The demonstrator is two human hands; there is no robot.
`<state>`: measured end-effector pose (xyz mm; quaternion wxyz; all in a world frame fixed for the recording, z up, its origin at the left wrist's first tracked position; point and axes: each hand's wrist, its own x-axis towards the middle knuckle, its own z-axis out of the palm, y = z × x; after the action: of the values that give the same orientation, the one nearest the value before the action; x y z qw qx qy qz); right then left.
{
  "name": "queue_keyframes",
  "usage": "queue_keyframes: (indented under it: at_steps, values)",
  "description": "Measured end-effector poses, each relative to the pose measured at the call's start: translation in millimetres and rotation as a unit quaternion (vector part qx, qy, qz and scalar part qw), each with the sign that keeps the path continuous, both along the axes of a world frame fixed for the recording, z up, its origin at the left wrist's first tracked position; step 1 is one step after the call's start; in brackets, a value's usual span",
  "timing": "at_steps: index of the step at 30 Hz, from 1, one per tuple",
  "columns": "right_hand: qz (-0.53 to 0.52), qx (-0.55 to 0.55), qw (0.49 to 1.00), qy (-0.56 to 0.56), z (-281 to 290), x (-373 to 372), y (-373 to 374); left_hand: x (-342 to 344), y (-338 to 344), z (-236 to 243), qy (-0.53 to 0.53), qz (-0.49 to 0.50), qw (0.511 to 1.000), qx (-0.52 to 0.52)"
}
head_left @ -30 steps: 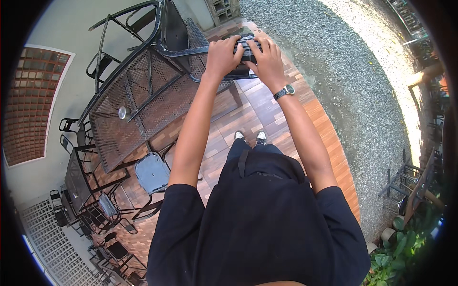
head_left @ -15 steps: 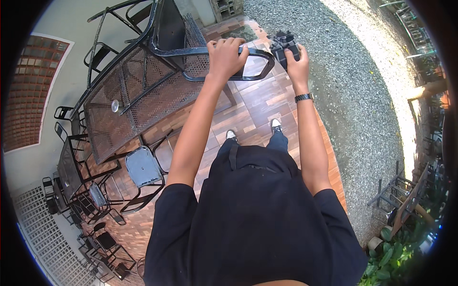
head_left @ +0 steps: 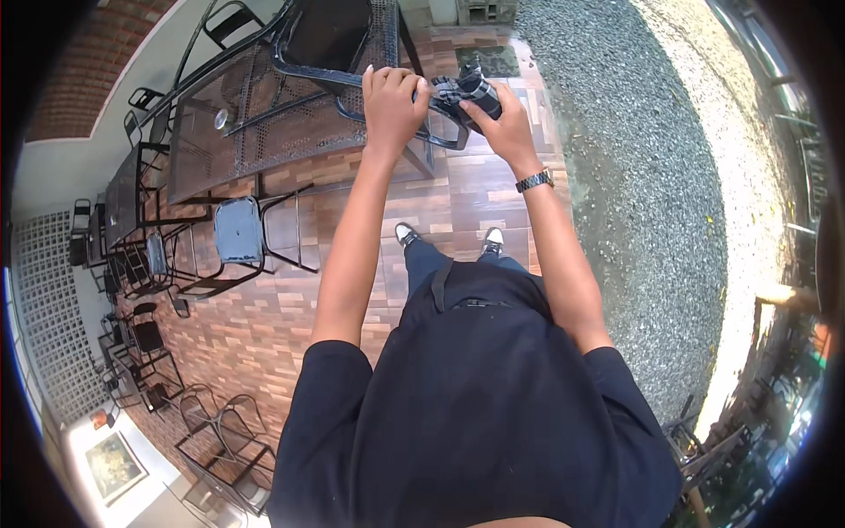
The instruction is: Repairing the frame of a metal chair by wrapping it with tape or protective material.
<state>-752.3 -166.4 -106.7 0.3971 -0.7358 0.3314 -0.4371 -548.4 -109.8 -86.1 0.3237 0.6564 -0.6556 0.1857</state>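
A black metal chair (head_left: 326, 35) rests tipped over on the brown perforated-top table (head_left: 211, 167), its tubular frame reaching toward me. My left hand (head_left: 392, 110) is closed over that frame near its bend, fingers curled on it. My right hand (head_left: 502, 123), wearing a metal watch (head_left: 535, 180), grips a bunched black-and-grey checked cloth (head_left: 475, 92) against the frame's right end, which the cloth partly hides. A small silver round object (head_left: 221, 120) is on the tabletop.
A chair with a grey-blue seat (head_left: 238, 229) stands below the table, with several black chairs (head_left: 145, 334) and tables (head_left: 123, 202) further left. My shoes are on the tiled floor (head_left: 255, 326). Gravel (head_left: 651, 220) runs along the right. A block wall piece (head_left: 484, 11) is at the top.
Half a second ago the cloth was held out right of the frame; my right hand has brought it back left onto it. The view has swung, showing more floor and chairs at lower left.
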Motion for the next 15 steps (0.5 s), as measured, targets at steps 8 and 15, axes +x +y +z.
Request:
queue_keyframes:
  at_steps: [8, 15]
  values:
    - [0.05, -0.074, 0.995, -0.043, -4.5, 12.1, 0.5, 2.4, 11.1, 5.6, 0.013, -0.004, 0.998, 0.061]
    - [0.045, -0.018, 0.999, -0.025, -17.2, 0.0, 6.8, -1.3, 27.1, -0.1, 0.021, 0.013, 1.0, 0.016]
